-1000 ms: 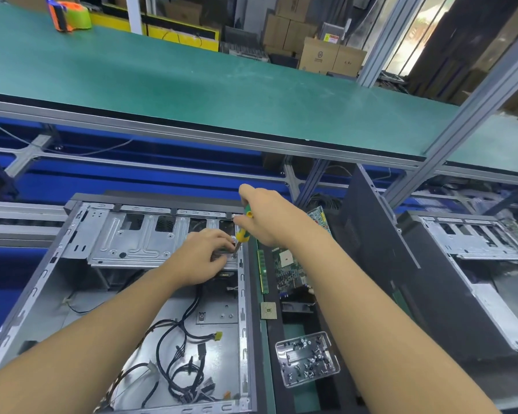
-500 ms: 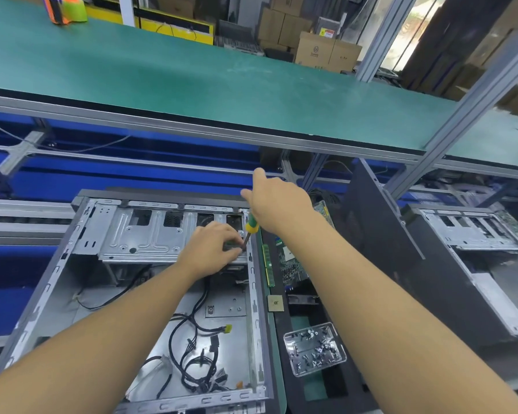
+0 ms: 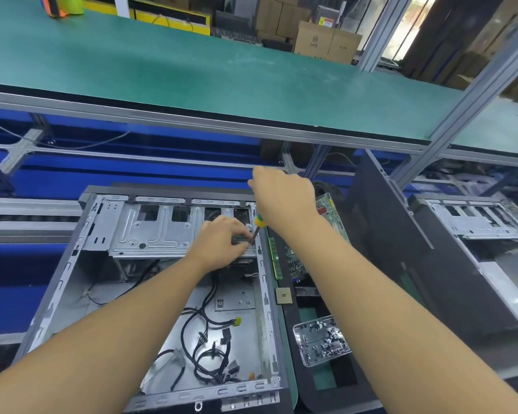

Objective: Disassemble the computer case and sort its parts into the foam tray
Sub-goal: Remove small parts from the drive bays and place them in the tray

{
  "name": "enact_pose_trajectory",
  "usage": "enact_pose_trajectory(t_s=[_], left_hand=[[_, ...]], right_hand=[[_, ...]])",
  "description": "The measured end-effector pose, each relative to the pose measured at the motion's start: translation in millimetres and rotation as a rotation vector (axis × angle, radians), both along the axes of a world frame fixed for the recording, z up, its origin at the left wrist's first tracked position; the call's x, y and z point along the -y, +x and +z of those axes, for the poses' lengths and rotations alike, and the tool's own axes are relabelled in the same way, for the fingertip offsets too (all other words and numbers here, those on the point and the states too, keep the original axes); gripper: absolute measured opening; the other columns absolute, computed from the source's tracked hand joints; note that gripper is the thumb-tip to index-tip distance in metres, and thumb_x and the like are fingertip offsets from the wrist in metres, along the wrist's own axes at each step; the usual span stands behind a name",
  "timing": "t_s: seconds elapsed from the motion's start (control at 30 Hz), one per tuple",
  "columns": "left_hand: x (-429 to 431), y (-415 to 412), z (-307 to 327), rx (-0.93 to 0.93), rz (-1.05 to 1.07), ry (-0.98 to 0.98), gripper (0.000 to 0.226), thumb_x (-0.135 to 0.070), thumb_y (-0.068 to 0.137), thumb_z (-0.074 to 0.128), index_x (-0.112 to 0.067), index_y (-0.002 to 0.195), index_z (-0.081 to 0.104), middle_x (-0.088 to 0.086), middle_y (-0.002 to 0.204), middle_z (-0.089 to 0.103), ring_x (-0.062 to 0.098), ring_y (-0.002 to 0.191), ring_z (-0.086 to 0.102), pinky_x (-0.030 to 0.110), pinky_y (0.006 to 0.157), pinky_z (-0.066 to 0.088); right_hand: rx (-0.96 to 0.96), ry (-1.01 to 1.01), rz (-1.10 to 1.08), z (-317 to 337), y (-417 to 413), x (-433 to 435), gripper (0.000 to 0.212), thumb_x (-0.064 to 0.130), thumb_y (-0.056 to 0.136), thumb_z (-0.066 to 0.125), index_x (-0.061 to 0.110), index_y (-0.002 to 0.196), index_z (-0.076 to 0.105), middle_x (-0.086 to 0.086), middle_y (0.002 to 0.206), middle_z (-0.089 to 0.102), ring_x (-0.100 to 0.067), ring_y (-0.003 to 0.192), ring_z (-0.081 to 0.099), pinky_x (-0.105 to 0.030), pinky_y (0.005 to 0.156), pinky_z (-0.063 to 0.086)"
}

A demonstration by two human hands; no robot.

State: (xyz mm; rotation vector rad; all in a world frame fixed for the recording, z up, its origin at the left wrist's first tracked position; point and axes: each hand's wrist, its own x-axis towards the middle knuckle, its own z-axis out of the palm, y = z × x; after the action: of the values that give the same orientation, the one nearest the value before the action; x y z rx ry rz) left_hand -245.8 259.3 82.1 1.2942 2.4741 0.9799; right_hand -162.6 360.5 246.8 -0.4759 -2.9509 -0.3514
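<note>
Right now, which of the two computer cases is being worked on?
The left case: the left hand and right hand meet at its drive cage; the right case stands untouched.

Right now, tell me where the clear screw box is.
Head view: the clear screw box lies right of the open case, nearer than the square chip.

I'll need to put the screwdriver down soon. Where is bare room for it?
Bare: the case floor left of the cables, this side of the drive cage, and the green shelf above. Crowded: the foam tray right of the case, holding circuit board, chip and screw box.
</note>
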Motion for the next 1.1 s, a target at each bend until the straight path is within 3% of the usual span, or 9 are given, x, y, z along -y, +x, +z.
enact_pose_trajectory(t_s=[0.03, 0.2, 0.43, 0.57, 0.7, 0.8, 0.9, 0.97, 1.1], left_hand=[[0, 0, 0, -0.004, 0.002, 0.002, 0.014, -0.034, 0.087, 0.066, -0.036, 0.099, 0.073, -0.021, 0.109, 0.064, 0.009, 0.111, 0.049, 0.043, 0.1, 0.039], [0, -1, 0, 0.013, -0.004, 0.005, 0.015, -0.032, 0.084, 0.066, -0.037, 0.097, 0.073, -0.028, 0.101, 0.06, 0.005, 0.108, 0.047, 0.044, 0.101, 0.039], [-1, 1, 4, 0.034, 0.03, -0.014, 0.018, -0.038, 0.076, 0.062, -0.04, 0.09, 0.073, -0.03, 0.098, 0.062, 0.004, 0.106, 0.05, 0.045, 0.1, 0.042], [0, 2, 6, 0.075, 0.037, 0.005, 0.018, -0.028, 0.079, 0.07, -0.044, 0.085, 0.072, -0.029, 0.097, 0.064, 0.004, 0.105, 0.051, 0.039, 0.099, 0.043], [1, 6, 8, 0.103, 0.054, 0.047, 0.027, -0.022, 0.078, 0.073, -0.049, 0.077, 0.068, -0.035, 0.084, 0.062, -0.003, 0.094, 0.05, 0.028, 0.087, 0.044], [-1, 6, 7, 0.14, 0.082, 0.076, 0.02, -0.02, 0.077, 0.076, -0.039, 0.081, 0.076, -0.031, 0.088, 0.066, -0.003, 0.095, 0.051, 0.026, 0.086, 0.045], [-3, 6, 8, 0.143, 0.103, 0.059, 0.015, -0.02, 0.077, 0.077, -0.032, 0.084, 0.079, -0.025, 0.095, 0.068, 0.004, 0.101, 0.053, 0.031, 0.094, 0.044], [-3, 6, 8, 0.151, 0.109, 0.055, 0.016, -0.02, 0.076, 0.077, -0.034, 0.083, 0.079, -0.025, 0.095, 0.068, 0.003, 0.101, 0.053, 0.029, 0.095, 0.044], [-3, 5, 7, 0.155, 0.121, 0.052, 0.017, -0.022, 0.074, 0.076, -0.036, 0.083, 0.078, -0.023, 0.097, 0.069, 0.004, 0.101, 0.053, 0.03, 0.097, 0.044]], right_hand=[[-0.006, -0.026, 0.028, -1, -1, -1, 0.007, 0.018, 0.105, 0.044, 0.013, 0.107, 0.048, 0.0, 0.075, 0.044, -0.03, 0.074, 0.061, -0.032, 0.052, 0.025], [0.207, -0.499, 0.116, 16, -5, -14, 0.031, -0.002, 0.09, 0.046, 0.013, 0.116, 0.055, -0.004, 0.117, 0.049, -0.029, 0.103, 0.044, -0.042, 0.076, 0.041], [0.037, -0.472, 0.184, 9, -8, -10, 0.009, 0.018, 0.104, 0.047, 0.013, 0.108, 0.053, -0.005, 0.098, 0.062, -0.028, 0.088, 0.057, -0.04, 0.069, 0.048], [0.074, -0.633, 0.168, 10, -11, -15, 0.034, -0.003, 0.091, 0.05, 0.02, 0.116, 0.055, -0.004, 0.122, 0.048, -0.024, 0.103, 0.045, -0.031, 0.061, 0.036], [0.137, -0.583, 0.07, 7, -8, -12, 0.03, 0.023, 0.095, 0.055, 0.015, 0.123, 0.045, -0.009, 0.136, 0.034, -0.032, 0.119, 0.039, -0.038, 0.073, 0.037], [0.083, -0.293, 0.002, 4, -6, -13, 0.05, 0.048, 0.105, 0.039, 0.009, 0.136, 0.036, -0.012, 0.121, 0.044, -0.032, 0.092, 0.049, -0.036, 0.06, 0.032], [0.057, -0.312, 0.084, 6, -7, -12, 0.026, 0.022, 0.106, 0.041, 0.007, 0.128, 0.039, -0.008, 0.093, 0.053, -0.027, 0.07, 0.047, -0.034, 0.049, 0.027], [0.093, -0.414, 0.139, 9, -9, -14, 0.021, 0.008, 0.1, 0.046, 0.012, 0.12, 0.043, -0.007, 0.097, 0.056, -0.028, 0.081, 0.051, -0.036, 0.057, 0.036], [0.259, -0.58, 0.107, 19, -9, -16, 0.027, 0.016, 0.095, 0.05, 0.018, 0.122, 0.049, -0.005, 0.119, 0.049, -0.031, 0.117, 0.041, -0.04, 0.079, 0.041]])
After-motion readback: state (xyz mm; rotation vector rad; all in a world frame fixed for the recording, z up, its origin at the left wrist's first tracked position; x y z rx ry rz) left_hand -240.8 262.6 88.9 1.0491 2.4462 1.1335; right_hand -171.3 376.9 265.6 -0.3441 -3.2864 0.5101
